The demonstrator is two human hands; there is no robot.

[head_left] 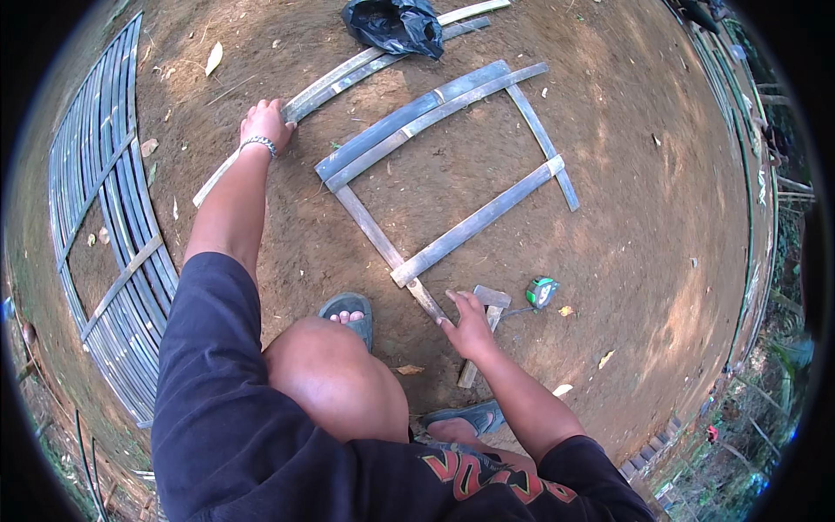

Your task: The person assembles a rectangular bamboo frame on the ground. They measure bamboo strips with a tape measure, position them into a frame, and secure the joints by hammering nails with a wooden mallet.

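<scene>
My left hand [265,126], with a chain bracelet on its wrist, is closed around the near end of a grey bamboo slat [335,85]. A paler bamboo slat [344,68] runs alongside it and passes under the hand. In front of me lies a frame of bamboo slats, its doubled far side [417,113] joined by two crosspieces to a nearer slat [478,219]. My right hand [470,329] is low, fingers apart, beside the near end of the left crosspiece [426,300]. Partly behind that hand lies a hammer [492,297] with a wooden handle.
A green and black tape measure [541,292] rests on the dirt right of the hammer. A black plastic bag [396,26] sits over slats at the far side. Leftward lies a finished-looking bamboo slat panel [113,209]. Long poles [739,174] line the right edge.
</scene>
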